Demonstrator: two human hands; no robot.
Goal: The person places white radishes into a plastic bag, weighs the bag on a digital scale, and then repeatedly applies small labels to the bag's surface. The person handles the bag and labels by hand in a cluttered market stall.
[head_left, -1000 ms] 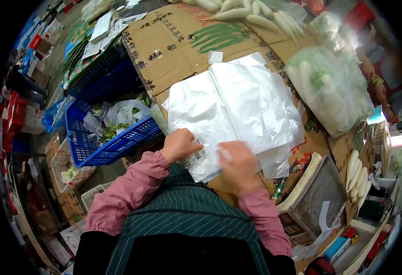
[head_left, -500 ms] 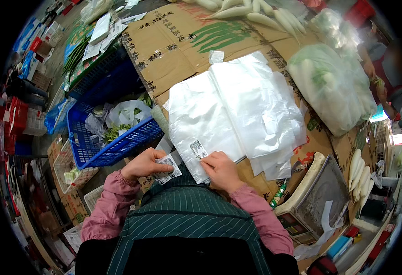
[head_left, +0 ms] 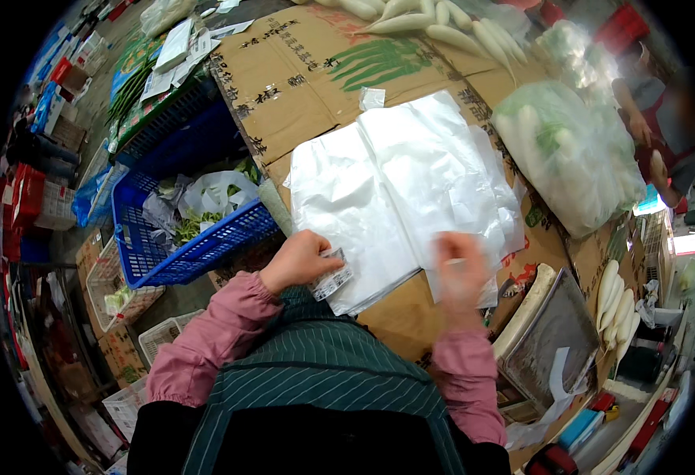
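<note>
Cardboard surface [head_left: 300, 115]: white bags [head_left: 347, 198], long axis away-leftward; left hand [head_left: 296, 260] pinching labels [head_left: 334, 279]; right hand [head_left: 461, 271] blurred, cannot tell finger state.

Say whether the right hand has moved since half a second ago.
Yes: against the white bags, the right hand has moved right, from lower left to lower right.

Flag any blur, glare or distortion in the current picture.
Head view: right grip smeared by motion blur, left grip sharper; head view: bright glare on the clear plastic, upper right; head view: fisheye curving and black surround at the edges.
</note>
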